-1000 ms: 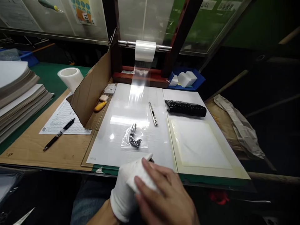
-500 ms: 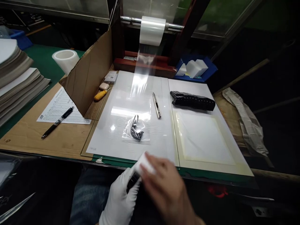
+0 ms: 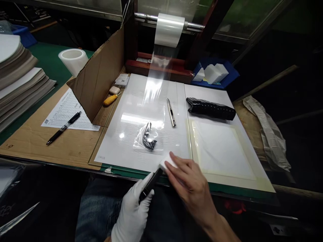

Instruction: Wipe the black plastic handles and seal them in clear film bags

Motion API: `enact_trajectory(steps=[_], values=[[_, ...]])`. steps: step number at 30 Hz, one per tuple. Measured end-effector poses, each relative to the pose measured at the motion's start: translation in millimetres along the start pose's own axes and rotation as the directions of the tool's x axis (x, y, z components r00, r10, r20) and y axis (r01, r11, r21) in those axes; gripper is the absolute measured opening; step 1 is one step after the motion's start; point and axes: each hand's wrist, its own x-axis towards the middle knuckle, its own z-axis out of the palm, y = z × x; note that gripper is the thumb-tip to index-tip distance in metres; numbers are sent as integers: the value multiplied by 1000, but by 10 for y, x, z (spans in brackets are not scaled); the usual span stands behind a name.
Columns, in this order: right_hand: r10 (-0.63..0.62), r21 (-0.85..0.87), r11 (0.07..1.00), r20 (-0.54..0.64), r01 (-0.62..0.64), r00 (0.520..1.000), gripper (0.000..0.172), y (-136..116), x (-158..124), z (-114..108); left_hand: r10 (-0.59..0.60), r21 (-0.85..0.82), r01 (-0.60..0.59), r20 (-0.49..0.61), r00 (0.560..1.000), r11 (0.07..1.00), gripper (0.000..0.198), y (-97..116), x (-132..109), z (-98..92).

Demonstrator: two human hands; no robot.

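Observation:
My left hand (image 3: 135,208), in a white glove, grips a black glossy part (image 3: 151,183) at the table's front edge. Bare, my right hand (image 3: 190,183) pinches a white sponge block (image 3: 165,163) against the part's far end. Behind them on the white work surface lies a clear plastic bag (image 3: 137,141) with a curved dark piece (image 3: 148,138) inside. A utility knife (image 3: 171,112) rests a little farther back. To the right sits a long black part (image 3: 211,109) with a row of small light spots along it.
A film roll (image 3: 170,29) hangs on a metal bar, its clear strip running down to the surface. At the back right, a blue bin (image 3: 230,75) holds white blocks. On the left are a cardboard divider (image 3: 98,75), a pen (image 3: 63,128), a yellow-handled tool (image 3: 110,99) and stacked sheets (image 3: 24,90).
My right hand and the sponge block have shifted up and right, away from the left hand. More of the black part now shows between my hands. The view has moved slightly.

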Motion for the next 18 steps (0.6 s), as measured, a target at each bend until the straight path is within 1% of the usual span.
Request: enact_trajectory(steps=[1,2,3,4,7,10,11,13,14,17,18], values=[[-1,8,1000,9,1,1000,30,3,-3,-5,45,-18,-44,24,999,999,33,-16,-6,-3],[-34,29,999,23,33,999,29,4,-6,-8,80,-36,-79,32,996,996,32,-31,-11,-6],[-69,52,996,37,67,997,29,5,-9,-11,102,-44,-101,30,994,994,32,-42,-15,-7],[-72,61,996,40,69,997,29,7,-12,-14,109,-41,-108,27,994,993,32,-50,-18,-7],[43,36,998,6,-43,999,33,18,-10,-22,93,14,-93,45,995,996,38,-55,-22,-2],[-10,83,997,40,7,999,32,19,-2,-29,114,10,-115,55,992,993,38,-57,-20,2],[-1,83,997,35,-2,999,32,17,1,-33,120,16,-121,51,991,993,37,-60,-17,1],[84,60,995,16,-85,996,32,18,6,-44,108,38,-110,46,993,993,38,-66,-12,-4],[111,60,992,25,-112,994,32,24,7,-51,95,43,-97,44,994,994,37,-67,-9,-9],[76,90,992,95,-84,993,33,94,-1,-70,75,31,-76,55,996,997,36,-42,3,-30],[80,69,994,86,-86,993,33,133,-6,-72,67,33,-70,65,996,997,36,-18,12,-34]])
